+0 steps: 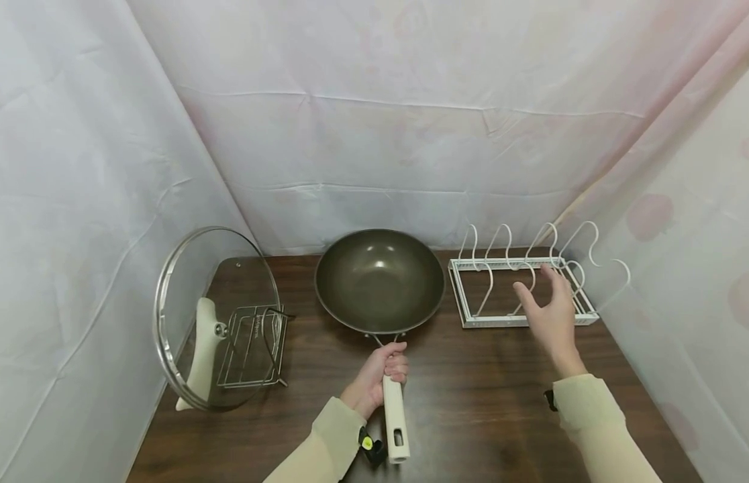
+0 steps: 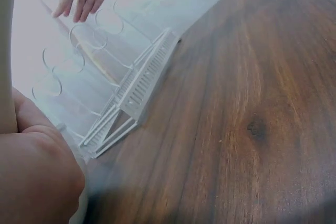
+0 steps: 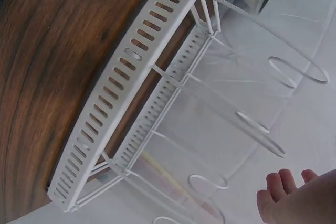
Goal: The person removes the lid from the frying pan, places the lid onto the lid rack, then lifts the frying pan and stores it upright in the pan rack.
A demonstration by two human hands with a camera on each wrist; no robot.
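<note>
Wok [image 1: 379,280] rests on the counter [image 1: 471,402] at centre, between a glass lid [image 1: 214,318] propped on a wire stand at left and a white divider rack [image 1: 519,288] at right. Risk, judged: its heavy bowl could tip or scrape the counter if lifted one-handed. Left hand [image 1: 380,376] grips the cream handle; right hand [image 1: 550,315] hovers spread over the rack. Dark, glossy, empty interior.

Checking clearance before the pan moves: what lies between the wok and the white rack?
Only a strip of bare table shows between the wok and the white rack in the head view; the right hand hovers over the rack itself.
</note>
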